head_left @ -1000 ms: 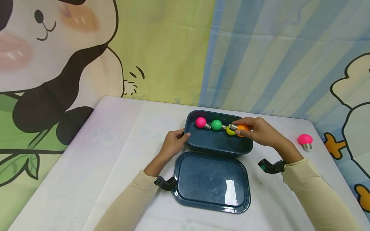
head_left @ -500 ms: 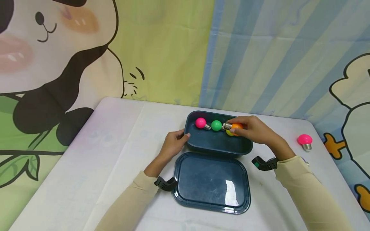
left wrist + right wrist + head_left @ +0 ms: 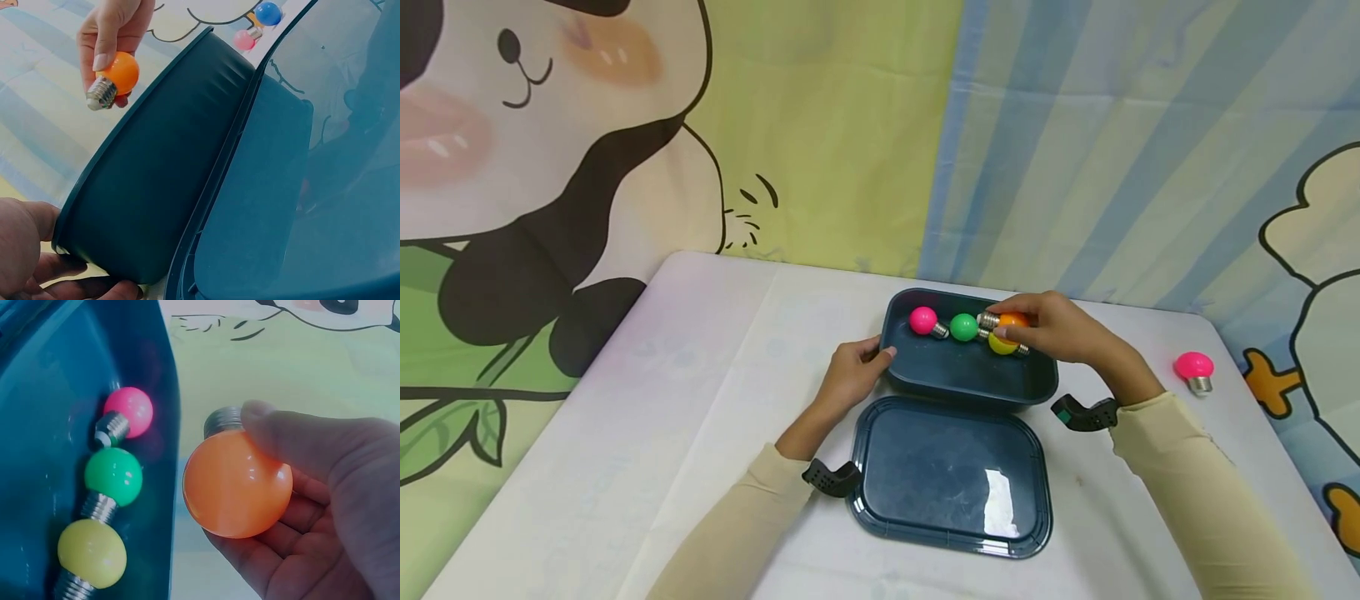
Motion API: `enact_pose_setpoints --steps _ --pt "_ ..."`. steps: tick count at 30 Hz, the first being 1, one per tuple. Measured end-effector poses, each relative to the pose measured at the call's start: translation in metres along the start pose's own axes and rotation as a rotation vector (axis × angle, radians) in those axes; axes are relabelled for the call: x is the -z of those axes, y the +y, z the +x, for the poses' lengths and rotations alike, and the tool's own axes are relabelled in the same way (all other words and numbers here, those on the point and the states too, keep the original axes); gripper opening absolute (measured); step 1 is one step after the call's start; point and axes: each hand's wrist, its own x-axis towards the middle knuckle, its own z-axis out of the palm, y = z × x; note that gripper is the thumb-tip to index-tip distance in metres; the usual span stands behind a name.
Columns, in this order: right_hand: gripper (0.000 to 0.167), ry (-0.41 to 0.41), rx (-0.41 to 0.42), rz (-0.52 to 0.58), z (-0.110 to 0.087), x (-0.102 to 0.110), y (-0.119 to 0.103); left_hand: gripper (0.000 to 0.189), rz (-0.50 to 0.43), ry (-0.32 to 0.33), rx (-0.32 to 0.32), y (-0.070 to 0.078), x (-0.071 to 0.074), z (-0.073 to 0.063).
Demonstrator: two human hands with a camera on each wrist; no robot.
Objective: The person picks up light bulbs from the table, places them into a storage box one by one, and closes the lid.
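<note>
My right hand (image 3: pixel 1060 329) pinches an orange light bulb (image 3: pixel 237 484) by its globe and neck, over the far right part of a dark blue plastic box (image 3: pixel 955 379). The bulb's metal screw base points left in the head view. Inside the box lie a pink bulb (image 3: pixel 922 320), a green bulb (image 3: pixel 964 327) and a yellow bulb (image 3: pixel 1002 343), lined up in a row. At the box's left end my left hand (image 3: pixel 852 375) grips the wall, thumb at the rim and fingers low on the outside, as the left wrist view shows.
The dark blue lid (image 3: pixel 951 479) lies flat in front of the box. Farther right on the white table (image 3: pixel 737 433) rests another pink bulb (image 3: pixel 1194 367). Beside it, in the left wrist view, is a blue bulb (image 3: pixel 268 14). A printed cloth backdrop (image 3: pixel 850 125) rises behind the table.
My right hand has carried the orange bulb left and then slightly back, away from the yellow bulb, which shows more fully now. My left hand has kept its grip on the box.
</note>
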Motion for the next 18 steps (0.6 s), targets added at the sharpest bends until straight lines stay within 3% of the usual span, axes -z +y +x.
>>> enact_pose_setpoints --steps 10,18 --pt "0.035 -0.008 0.053 -0.025 0.013 -0.009 0.0 0.046 0.004 0.002 -0.012 -0.002 0.0 0.001" --pt "0.036 -0.036 0.049 0.002 0.028 -0.012 -0.008 0.045 0.0 -0.002 -0.017 -0.001 0.0 -0.001"
